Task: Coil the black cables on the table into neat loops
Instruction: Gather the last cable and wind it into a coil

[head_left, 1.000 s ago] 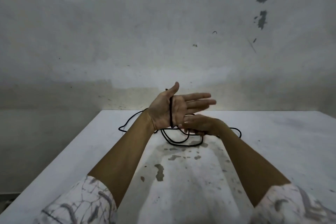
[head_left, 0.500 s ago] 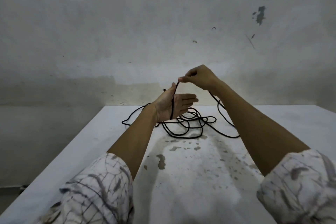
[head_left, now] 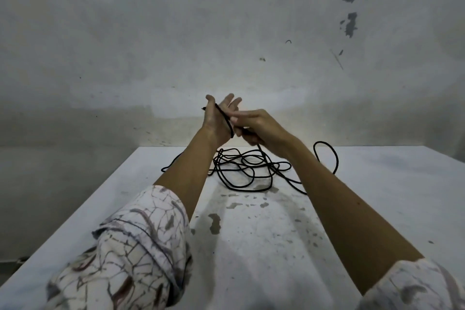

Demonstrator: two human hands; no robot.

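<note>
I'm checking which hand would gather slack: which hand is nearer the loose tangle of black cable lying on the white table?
Right. The right hand grips the strand just above the tangle of black cable; the left hand is raised higher, with cable wrapped across its palm.

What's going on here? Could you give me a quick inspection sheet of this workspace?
Surface: white table, stained and speckled.
Job's things: black cable, mostly a loose tangle on the table.
Clutter: nothing seen.
Grippers: left hand raised, fingers straight, cable across its palm; right hand grips the cable beside it.
Cables: one strand rises from the tangle to the hands.
Surroundings: scuffed grey wall.
</note>
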